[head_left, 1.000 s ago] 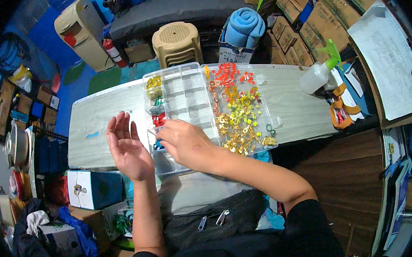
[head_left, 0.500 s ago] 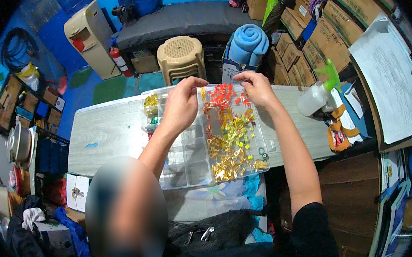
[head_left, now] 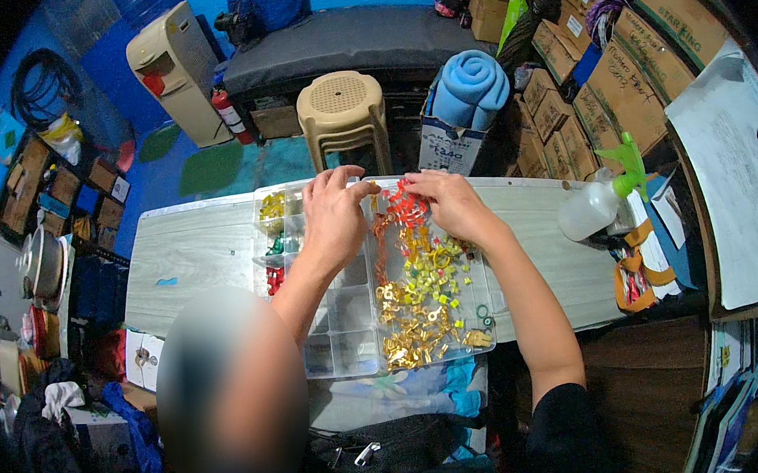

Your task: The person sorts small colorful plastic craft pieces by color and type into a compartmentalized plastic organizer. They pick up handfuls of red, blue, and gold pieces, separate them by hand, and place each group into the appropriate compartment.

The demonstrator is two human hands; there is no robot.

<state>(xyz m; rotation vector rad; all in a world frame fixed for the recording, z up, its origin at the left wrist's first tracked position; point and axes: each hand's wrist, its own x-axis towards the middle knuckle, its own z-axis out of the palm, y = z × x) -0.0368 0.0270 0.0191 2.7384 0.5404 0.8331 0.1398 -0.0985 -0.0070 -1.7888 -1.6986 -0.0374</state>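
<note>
Clear plastic case (head_left: pixel 352 304) lies open on the pale wood-look table (head_left: pixel 200 252), 2 halves side by side: L half w/ compartments, R half w/ loose small pcs. L hand (head_left: pixel 335 225) is over the upper part of the case, nr the line btwn the halves, thumb pointing R toward the red-orange pcs (head_left: pixel 408 214); can't tell if it grips anything. R hand (head_left: pixel 455 205) comes in from the other side, fingers bent down at the same red-orange pcs; fingertips partly hidden, so can't tell if any pc is pinched. The 2 hands are nr each other, not touching.

R half, top to bottom: red-orange pcs, then yellow-green pcs (head_left: pixel 439 274), then gold pcs (head_left: pixel 412 324), w/ copper-col. pcs (head_left: pixel 380 253) along the L side. L half, outer column: yellow pcs (head_left: pixel 274 208), green pcs (head_left: pixel 278 244), dark red pcs (head_left: pixel 275 280), each in 1 compartment.

White spray bottle (head_left: pixel 589 210) w/ green head is on table's R. Beige stools (head_left: pixel 342 104) are stacked beyond. Blurred oval hides most of L forearm.
</note>
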